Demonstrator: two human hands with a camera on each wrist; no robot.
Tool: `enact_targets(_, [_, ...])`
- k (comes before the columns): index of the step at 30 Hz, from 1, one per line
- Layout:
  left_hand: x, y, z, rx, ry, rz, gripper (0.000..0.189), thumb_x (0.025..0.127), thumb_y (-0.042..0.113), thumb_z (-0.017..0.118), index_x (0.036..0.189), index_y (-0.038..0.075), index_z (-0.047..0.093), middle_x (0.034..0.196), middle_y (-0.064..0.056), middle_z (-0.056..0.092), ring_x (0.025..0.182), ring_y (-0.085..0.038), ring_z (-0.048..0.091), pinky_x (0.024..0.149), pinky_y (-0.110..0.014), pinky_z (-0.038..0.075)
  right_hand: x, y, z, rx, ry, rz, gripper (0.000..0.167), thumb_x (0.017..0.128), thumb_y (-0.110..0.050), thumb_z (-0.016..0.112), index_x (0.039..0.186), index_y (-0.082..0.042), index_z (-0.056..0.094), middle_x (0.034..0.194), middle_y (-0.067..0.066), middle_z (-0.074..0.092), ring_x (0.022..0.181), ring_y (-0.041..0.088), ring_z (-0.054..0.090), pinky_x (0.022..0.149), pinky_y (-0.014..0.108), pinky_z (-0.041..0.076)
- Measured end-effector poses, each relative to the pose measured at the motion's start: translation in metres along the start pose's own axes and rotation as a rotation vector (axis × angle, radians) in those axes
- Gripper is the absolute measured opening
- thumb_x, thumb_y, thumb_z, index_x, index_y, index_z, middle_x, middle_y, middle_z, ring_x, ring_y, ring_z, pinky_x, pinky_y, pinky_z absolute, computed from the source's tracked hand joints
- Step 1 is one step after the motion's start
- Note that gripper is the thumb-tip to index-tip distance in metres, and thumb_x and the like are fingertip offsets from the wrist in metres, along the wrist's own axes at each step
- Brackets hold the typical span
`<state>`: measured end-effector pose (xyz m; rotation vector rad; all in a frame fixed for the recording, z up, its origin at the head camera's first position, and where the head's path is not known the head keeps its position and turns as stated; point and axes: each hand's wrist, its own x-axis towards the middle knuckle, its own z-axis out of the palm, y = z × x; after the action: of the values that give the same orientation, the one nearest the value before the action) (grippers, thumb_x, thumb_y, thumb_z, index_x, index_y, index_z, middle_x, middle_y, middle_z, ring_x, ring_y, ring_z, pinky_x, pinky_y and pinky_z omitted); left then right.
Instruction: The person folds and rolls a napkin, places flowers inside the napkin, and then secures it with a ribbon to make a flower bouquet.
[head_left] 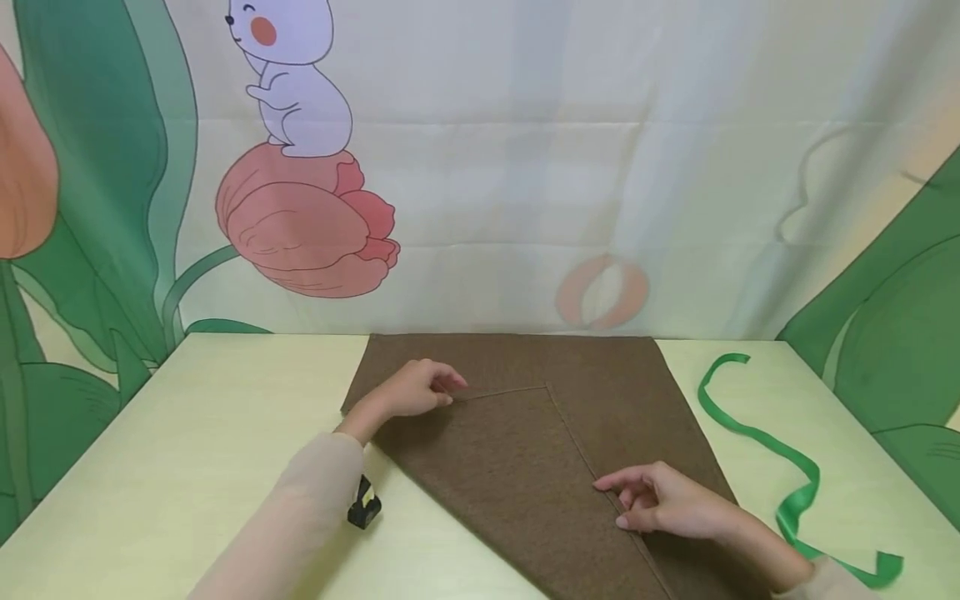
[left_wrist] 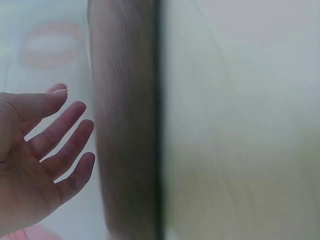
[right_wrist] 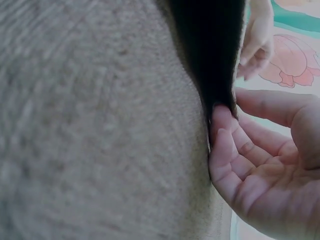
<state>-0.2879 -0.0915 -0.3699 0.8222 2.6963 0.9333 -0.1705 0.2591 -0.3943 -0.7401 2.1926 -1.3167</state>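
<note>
Matte brown cloth (head_left: 510, 467), one corner folded over — left hand (head_left: 416, 388) loosely spread, right hand (head_left: 671, 504) pinching its edge.

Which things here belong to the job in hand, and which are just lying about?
Job in hand:
brown cloth, folded
right hand, holding its edge
left hand, close by

Apparently lying about:
green ribbon, untouched
black object by left sleeve, perhaps

Soft light, faint shadows, blurry wrist views.
</note>
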Motion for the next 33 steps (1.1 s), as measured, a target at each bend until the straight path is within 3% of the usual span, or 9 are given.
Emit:
enact_targets(5, [-0.020, -0.028, -0.019, 0.063, 0.008, -0.055, 0.026, 0.085, 0.006, 0.061, 0.110, 0.001, 0.062, 0.103, -0.012, 0.065, 0.091, -0.023, 0.060, 0.077, -0.037, 0.047, 0.001, -0.001, 0.000, -0.020, -0.002, 0.015, 0.045, 0.080, -0.004, 0.065, 0.119, 0.012, 0.050, 0.076, 0.001, 0.049, 0.055, 0.001, 0.042, 0.050, 0.017, 0.036])
enact_targets(11, [-0.036, -0.044, -0.030, 0.120, -0.070, -0.127, 0.031, 0.086, 0.012, 0.062, 0.114, 0.000, 0.059, 0.097, -0.010, 0.061, 0.089, -0.022, 0.055, 0.079, -0.040, 0.044, 0.004, 0.000, 0.002, -0.037, -0.006, 0.004, 0.045, 0.079, -0.005, 0.065, 0.119, 0.011, 0.050, 0.077, 0.001, 0.050, 0.056, 0.001, 0.044, 0.052, 0.017, 0.038])
enact_targets(16, [-0.047, -0.046, -0.030, 0.106, -0.125, -0.145, 0.037, 0.084, 0.014, 0.065, 0.116, -0.001, 0.056, 0.099, -0.011, 0.059, 0.092, -0.023, 0.054, 0.082, -0.040, 0.042, 0.006, 0.001, 0.004, -0.030, -0.014, 0.015, 0.044, 0.080, -0.004, 0.065, 0.119, 0.010, 0.050, 0.077, 0.002, 0.050, 0.057, 0.001, 0.044, 0.051, 0.017, 0.037])
enact_targets(21, [-0.060, -0.044, -0.030, 0.116, -0.142, -0.182, 0.036, 0.081, 0.013, 0.068, 0.114, 0.002, 0.056, 0.088, -0.006, 0.056, 0.081, -0.018, 0.050, 0.073, -0.035, 0.041, 0.007, 0.000, 0.004, -0.030, -0.033, 0.013, 0.044, 0.079, -0.004, 0.066, 0.119, 0.009, 0.051, 0.078, 0.002, 0.049, 0.056, 0.001, 0.042, 0.051, 0.017, 0.035])
enact_targets(29, [-0.091, -0.036, -0.032, 0.117, -0.192, -0.232, 0.045, 0.078, 0.015, 0.072, 0.116, 0.006, 0.050, 0.087, -0.005, 0.053, 0.081, -0.018, 0.050, 0.070, -0.036, 0.041, 0.010, -0.006, 0.000, -0.080, -0.066, 0.019, 0.041, 0.080, -0.004, 0.066, 0.118, 0.006, 0.054, 0.076, 0.001, 0.046, 0.058, 0.002, 0.044, 0.052, 0.017, 0.038])
enact_targets(33, [-0.108, -0.036, -0.033, 0.073, -0.212, -0.252, 0.047, 0.077, 0.015, 0.073, 0.115, 0.007, 0.048, 0.078, -0.004, 0.048, 0.071, -0.017, 0.045, 0.062, -0.032, 0.037, 0.015, -0.010, 0.002, -0.148, -0.058, 0.008, 0.039, 0.078, -0.002, 0.066, 0.116, 0.003, 0.057, 0.077, 0.001, 0.046, 0.060, 0.002, 0.044, 0.054, 0.018, 0.039])
